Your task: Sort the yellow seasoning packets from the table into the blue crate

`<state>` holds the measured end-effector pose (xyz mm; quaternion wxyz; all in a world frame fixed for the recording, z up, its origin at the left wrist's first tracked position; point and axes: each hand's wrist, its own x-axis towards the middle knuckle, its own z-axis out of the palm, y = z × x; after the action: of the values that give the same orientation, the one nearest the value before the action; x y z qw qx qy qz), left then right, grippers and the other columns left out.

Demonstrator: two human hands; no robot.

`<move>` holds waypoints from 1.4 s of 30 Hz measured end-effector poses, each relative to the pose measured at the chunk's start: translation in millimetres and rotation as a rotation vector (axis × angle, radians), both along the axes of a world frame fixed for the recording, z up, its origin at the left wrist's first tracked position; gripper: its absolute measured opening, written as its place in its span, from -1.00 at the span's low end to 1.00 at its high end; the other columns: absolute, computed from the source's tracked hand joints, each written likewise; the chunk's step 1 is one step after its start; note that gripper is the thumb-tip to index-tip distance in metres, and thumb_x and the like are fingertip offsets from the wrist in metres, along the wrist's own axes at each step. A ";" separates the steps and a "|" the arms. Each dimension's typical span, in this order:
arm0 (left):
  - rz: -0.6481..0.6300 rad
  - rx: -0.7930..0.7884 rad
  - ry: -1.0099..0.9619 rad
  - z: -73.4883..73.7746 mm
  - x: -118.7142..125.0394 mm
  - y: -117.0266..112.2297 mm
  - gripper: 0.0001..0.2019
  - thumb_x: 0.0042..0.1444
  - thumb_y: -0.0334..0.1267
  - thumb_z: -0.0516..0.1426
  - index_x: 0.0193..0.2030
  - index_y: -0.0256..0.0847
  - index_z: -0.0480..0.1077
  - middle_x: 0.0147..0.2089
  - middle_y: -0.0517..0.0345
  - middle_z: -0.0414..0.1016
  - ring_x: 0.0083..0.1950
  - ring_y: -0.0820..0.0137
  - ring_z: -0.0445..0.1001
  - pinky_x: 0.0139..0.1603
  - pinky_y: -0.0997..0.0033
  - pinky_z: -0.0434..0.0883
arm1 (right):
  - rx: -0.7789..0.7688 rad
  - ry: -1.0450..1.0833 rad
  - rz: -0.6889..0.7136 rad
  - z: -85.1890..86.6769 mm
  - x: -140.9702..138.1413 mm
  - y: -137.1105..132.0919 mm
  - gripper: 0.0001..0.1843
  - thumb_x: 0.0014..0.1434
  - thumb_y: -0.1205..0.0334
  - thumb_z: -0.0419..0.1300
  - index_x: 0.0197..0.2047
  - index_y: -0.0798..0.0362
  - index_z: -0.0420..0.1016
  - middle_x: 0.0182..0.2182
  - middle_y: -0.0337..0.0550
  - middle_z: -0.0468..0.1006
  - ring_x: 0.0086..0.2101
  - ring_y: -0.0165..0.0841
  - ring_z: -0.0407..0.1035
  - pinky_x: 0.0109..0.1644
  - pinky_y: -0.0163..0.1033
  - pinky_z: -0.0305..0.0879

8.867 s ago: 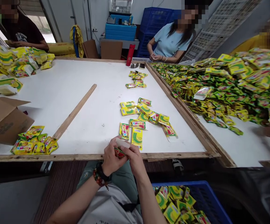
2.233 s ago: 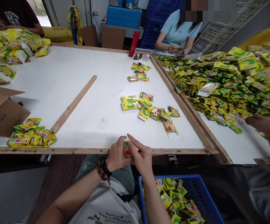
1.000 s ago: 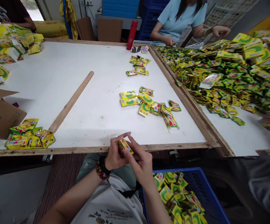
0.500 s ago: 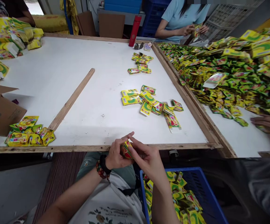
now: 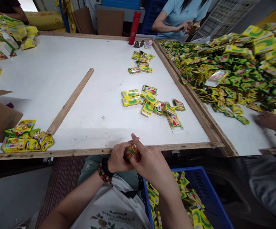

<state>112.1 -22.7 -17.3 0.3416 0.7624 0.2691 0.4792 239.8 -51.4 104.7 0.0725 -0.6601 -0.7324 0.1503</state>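
Note:
My left hand (image 5: 118, 158) is closed round a small green, yellow and red box (image 5: 130, 152) at the table's front edge. Over the box's right end, my right hand (image 5: 147, 159) has its thumb and fingers against it, with the index finger raised. Most of the box is covered by my fingers, so I cannot tell whether its flap is up. Beyond my hands lies a loose group of similar yellow and green boxes (image 5: 149, 97) on the white table (image 5: 99, 108). One carton (image 5: 174, 122) in that group shows a white end flap.
Below right stands a blue crate (image 5: 217, 208) holding several boxes. A wooden strip (image 5: 71, 101) crosses the table; yellow packets (image 5: 27, 136) lie beside a cardboard box (image 5: 2, 119). Behind a wooden divider (image 5: 187, 98) is a packet heap (image 5: 235, 70). A co-worker's hand (image 5: 268, 121) is at right.
My right hand has shifted over the box's end and its index finger has risen. The box has turned and is more covered. The view has moved slightly; the co-worker's right-side hand moved.

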 end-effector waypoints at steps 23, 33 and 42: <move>-0.069 -0.098 -0.023 8.9 0.6 -2.2 -0.30 -0.12 -0.19 0.30 0.13 -0.09 0.05 0.19 -0.12 0.42 0.12 0.14 0.50 -0.01 0.13 0.50 | 0.048 0.517 0.044 -5.8 8.9 -10.4 -0.69 0.35 0.27 -0.03 0.08 0.01 0.41 -0.31 -0.15 0.65 -0.33 -0.30 0.55 -0.22 -0.30 0.41; -0.017 -0.176 -0.101 11.8 -3.8 -0.9 -0.49 0.10 -0.15 0.16 0.18 -0.18 0.17 0.14 -0.14 0.43 0.07 0.17 0.49 -0.01 0.16 0.47 | 0.073 0.399 0.149 -18.7 -14.0 -11.1 -0.51 0.33 0.27 0.03 0.31 0.01 0.24 -0.04 0.06 0.59 -0.18 -0.21 0.55 -0.16 -0.18 0.47; -0.077 -0.185 -0.027 16.5 -0.7 2.6 -0.34 0.06 -0.03 0.25 0.25 -0.10 0.11 0.17 -0.16 0.35 -0.06 0.25 0.46 -0.18 0.26 0.52 | -0.122 -0.092 -0.300 -37.8 94.3 -85.8 -0.57 0.25 0.12 0.04 0.08 0.03 0.55 -0.61 -0.04 0.61 -0.59 -0.08 0.52 -0.60 -0.20 0.31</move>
<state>111.4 -20.1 -0.8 0.4326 0.7309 0.2780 0.4488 334.1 -137.2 66.9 0.0203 -0.7714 -0.6177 0.1514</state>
